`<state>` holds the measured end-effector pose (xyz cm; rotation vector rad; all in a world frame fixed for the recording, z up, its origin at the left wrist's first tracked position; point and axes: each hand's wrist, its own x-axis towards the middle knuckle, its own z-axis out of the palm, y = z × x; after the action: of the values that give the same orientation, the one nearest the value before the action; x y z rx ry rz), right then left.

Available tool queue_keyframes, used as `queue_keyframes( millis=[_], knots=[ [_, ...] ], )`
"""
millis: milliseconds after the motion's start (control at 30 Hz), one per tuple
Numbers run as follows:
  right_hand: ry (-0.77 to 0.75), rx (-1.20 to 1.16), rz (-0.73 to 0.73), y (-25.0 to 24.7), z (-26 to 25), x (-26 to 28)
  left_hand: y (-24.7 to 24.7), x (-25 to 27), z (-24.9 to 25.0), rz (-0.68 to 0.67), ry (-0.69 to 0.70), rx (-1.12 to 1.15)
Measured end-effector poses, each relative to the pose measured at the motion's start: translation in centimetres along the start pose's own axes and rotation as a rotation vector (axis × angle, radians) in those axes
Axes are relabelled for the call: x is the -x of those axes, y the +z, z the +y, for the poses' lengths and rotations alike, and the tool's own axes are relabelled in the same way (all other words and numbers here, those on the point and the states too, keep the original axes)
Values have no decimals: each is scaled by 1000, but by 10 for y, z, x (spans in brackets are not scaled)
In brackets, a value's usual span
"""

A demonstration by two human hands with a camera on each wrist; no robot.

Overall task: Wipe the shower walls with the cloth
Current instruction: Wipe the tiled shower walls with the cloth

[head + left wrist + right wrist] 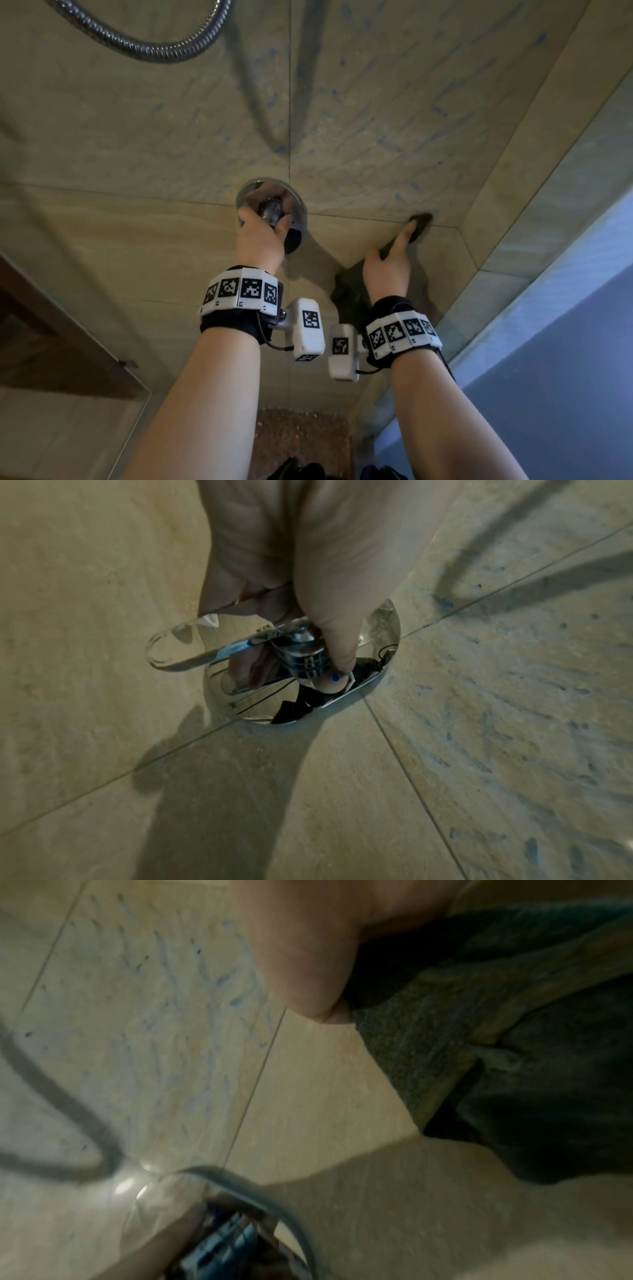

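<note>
Two forearms reach up in the head view: the left hand [262,236] curls round the chrome tap handle [272,209], while the right hand [388,270] presses the dark cloth [421,224] against the tiled wall [359,102], index finger straight. Left wrist view shows that grip's thumb [337,631] and fingers clasped about the handle [304,653]. Right wrist view, blurred, shows the cloth [496,1015] under this grip, its thumb [308,974] lying beside it.

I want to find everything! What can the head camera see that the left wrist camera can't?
Only the head view shows the right hand pressing the dark cloth on the wall, and the metal hose above. Only the left wrist view shows the chrome lever sticking out sideways. Both show the left hand gripping the shower valve, and the blue smears on the tiles.
</note>
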<state>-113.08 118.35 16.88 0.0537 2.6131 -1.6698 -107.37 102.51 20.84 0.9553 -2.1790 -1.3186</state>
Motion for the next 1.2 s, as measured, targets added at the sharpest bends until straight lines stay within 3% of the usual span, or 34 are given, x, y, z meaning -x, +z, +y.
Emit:
queue_keyframes(
  millis=[167, 300, 400, 533, 833, 967, 1100, 1200],
  knots=[
    [-71, 178, -4, -2, 8, -5, -2, 3, 2, -1, -23, 10],
    [27, 118, 129, -22, 18, -14, -1, 4, 2, 5, -32, 28],
    [49, 63, 144, -28, 20, -15, -1, 4, 1, 13, -23, 41],
    [45, -54, 82, -18, 12, -13, 0, 3, 1, 12, -18, 33],
    [-198, 308, -267, 26, 3, 9, -3, 7, 3, 12, -35, 38],
    [-230, 376, -155, 18, 13, 6, -3, 7, 2, -8, -45, 43],
    [-57, 202, 12, 7, 16, -1, -3, 7, 3, -12, -34, 9],
    [-57, 124, -5, 14, 11, 1, -4, 8, 3, -20, -24, -7]
  ],
)
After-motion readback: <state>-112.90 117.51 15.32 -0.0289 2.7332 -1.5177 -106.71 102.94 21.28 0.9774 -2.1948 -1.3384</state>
